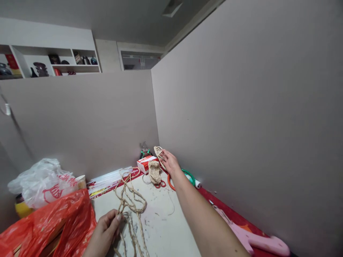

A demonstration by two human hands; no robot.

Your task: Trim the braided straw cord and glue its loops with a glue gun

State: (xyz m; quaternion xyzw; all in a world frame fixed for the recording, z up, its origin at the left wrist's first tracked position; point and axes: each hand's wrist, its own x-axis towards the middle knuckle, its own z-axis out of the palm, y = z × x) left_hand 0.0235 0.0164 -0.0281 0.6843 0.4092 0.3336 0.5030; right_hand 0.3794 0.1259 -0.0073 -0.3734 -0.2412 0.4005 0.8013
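Note:
My left hand (107,228) rests at the table's near edge, thumb and fingers pinched on a loose tangle of straw rope (131,201) lying on the white board (160,228). My right hand (169,161) reaches far out to the back corner, fingers curled around a small woven straw sandal (158,152) that it holds up. A second small woven straw piece (154,172) lies just below it, beside a red and white box (146,163).
Red scissors (160,184) and orange and green rings (184,176) lie by the right wall. A pink tool (254,239) lies at near right. Red (48,225) and white (43,182) plastic bags fill the left. Grey partition walls enclose the table.

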